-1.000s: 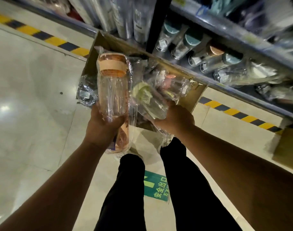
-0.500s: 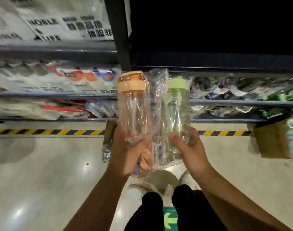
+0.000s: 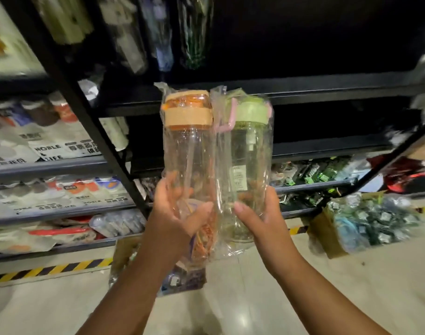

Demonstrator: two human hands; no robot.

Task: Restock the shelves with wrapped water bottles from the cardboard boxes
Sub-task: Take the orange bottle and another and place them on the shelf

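Observation:
My left hand [image 3: 176, 213] grips the lower part of a clear wrapped bottle with an orange lid [image 3: 188, 151]. My right hand [image 3: 262, 213] grips a clear wrapped bottle with a green lid and pink strap [image 3: 246, 151]. Both bottles stand upright, side by side, in front of a dark black shelf [image 3: 327, 85]. A cardboard box [image 3: 124, 252] with wrapped bottles lies on the floor below my left arm, partly hidden. A second cardboard box [image 3: 325, 233] full of wrapped bottles sits on the floor at the right.
A black slanted shelf post [image 3: 85, 117] runs left of the bottles. Grey shelves [image 3: 49, 165] at the left hold packaged goods. Lower right shelves [image 3: 310, 172] carry small green and dark items. Yellow-black hazard tape [image 3: 49, 269] marks the pale floor along the shelf base.
Both hands lifted the two bottles out of the box and up in front of the shelving. My view has risen from the floor to the shelves.

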